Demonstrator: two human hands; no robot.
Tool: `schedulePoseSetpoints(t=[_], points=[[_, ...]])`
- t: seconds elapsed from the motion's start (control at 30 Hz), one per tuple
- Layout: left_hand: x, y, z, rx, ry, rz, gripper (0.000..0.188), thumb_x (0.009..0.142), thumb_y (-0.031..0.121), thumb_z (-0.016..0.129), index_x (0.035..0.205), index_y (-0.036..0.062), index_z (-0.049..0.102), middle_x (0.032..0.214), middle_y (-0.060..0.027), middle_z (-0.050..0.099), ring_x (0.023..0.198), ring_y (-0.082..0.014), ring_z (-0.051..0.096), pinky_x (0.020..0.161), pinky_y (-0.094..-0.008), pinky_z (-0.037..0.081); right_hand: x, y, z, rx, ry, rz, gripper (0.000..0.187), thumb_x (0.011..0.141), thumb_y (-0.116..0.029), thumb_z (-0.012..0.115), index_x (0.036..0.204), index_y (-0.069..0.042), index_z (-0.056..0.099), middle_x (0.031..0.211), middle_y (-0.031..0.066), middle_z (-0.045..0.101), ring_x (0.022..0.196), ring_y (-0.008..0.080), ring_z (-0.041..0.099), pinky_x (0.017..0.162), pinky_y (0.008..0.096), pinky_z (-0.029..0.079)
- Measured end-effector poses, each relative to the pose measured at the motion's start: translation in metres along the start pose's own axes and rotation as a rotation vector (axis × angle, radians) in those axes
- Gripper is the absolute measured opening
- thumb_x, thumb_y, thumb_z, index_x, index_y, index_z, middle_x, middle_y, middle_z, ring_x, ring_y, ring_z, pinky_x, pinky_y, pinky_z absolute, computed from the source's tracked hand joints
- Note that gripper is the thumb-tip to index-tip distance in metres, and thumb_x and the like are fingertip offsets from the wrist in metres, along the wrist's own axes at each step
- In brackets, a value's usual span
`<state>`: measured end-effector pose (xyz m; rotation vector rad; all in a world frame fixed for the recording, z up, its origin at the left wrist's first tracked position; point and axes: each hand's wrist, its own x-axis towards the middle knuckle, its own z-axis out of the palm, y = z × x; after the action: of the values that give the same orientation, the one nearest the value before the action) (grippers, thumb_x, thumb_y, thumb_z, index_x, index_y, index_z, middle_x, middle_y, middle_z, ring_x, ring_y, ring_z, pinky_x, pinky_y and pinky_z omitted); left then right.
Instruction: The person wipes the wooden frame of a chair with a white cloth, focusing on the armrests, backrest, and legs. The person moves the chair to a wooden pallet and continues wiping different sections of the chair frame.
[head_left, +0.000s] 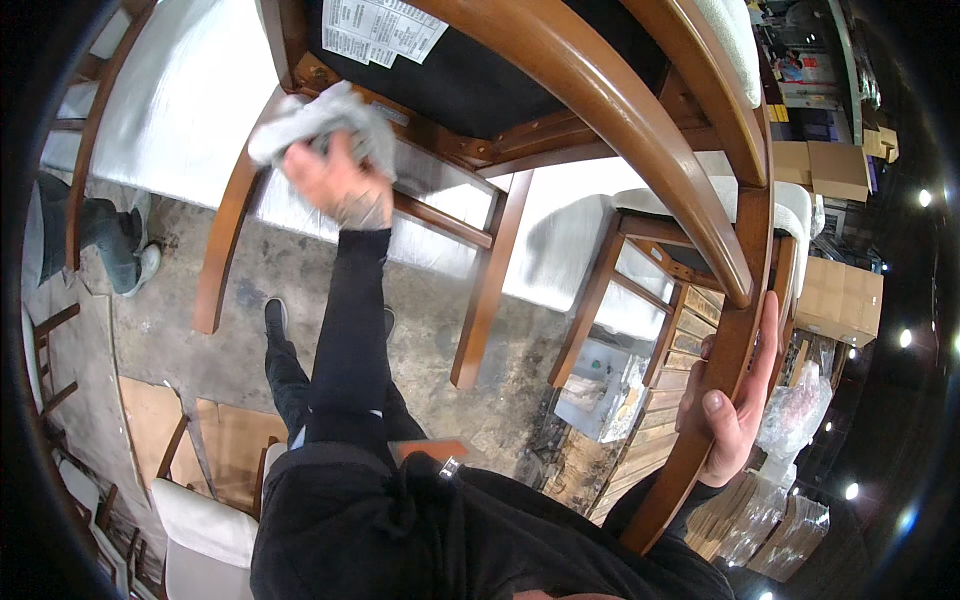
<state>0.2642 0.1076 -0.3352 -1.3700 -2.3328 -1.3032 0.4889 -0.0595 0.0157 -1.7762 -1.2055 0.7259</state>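
Observation:
A brown wooden chair (600, 75), tipped over with its black underside and white label showing, fills the upper part of the view. My left hand (345, 185) is closed on a crumpled whitish cloth (335, 115), pressed against the frame where a leg meets the seat. Hand and cloth are slightly blurred. On the right, my right hand (735, 425) grips a long wooden rail of the same chair, thumb on one side and the fingers partly behind it. A curved armrest runs down to that rail.
The chair lies over a surface covered in white sheeting (190, 90). Behind it stands another wooden chair (640, 250). Upholstered chairs (205, 525) stand at lower left, near another person's legs (100, 245). Cardboard boxes (840, 300) and plastic-wrapped goods (795, 405) are at right.

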Motion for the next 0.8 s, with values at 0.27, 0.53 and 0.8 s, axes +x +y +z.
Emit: schedulePoseSetpoints(t=[0.27, 0.53, 0.8], points=[[-0.041, 0.060, 0.052, 0.051, -0.501, 0.116, 0.070, 0.081, 0.038, 0.072, 0.139, 0.0069, 0.051, 0.132, -0.0293, 0.043, 0.135, -0.0478, 0.031, 0.112, -0.0604, 0.026, 0.003, 0.001, -0.001, 0.010, -0.047, 0.000, 0.116, 0.070, -0.035, 0.084, 0.158, -0.006, 0.015, 0.147, 0.0156, 0.043, 0.126, 0.0240, 0.053, 0.100, 0.0346, 0.048], [-0.041, 0.071, 0.075, -0.333, -0.562, 0.326, 0.037, 0.067, 0.009, 0.068, 0.103, 0.0043, 0.062, 0.097, -0.0182, 0.058, 0.096, -0.0375, 0.057, 0.084, -0.0491, 0.047, 0.002, 0.003, -0.004, 0.045, -0.047, -0.005, 0.114, 0.071, -0.032, 0.082, 0.158, -0.005, 0.014, 0.147, 0.0147, 0.043, 0.127, 0.0244, 0.052, 0.102, 0.0348, 0.046], [-0.029, 0.194, -0.008, -1.335, -0.378, -0.362, 0.041, 0.080, 0.007, 0.065, 0.119, 0.0002, 0.053, 0.119, -0.0247, 0.050, 0.109, -0.0427, 0.051, 0.095, -0.0488, 0.042, 0.001, 0.002, -0.005, 0.039, -0.063, 0.044, 0.115, 0.069, -0.030, 0.083, 0.158, -0.007, 0.015, 0.145, 0.0135, 0.045, 0.116, 0.0200, 0.058, 0.090, 0.0300, 0.051]])
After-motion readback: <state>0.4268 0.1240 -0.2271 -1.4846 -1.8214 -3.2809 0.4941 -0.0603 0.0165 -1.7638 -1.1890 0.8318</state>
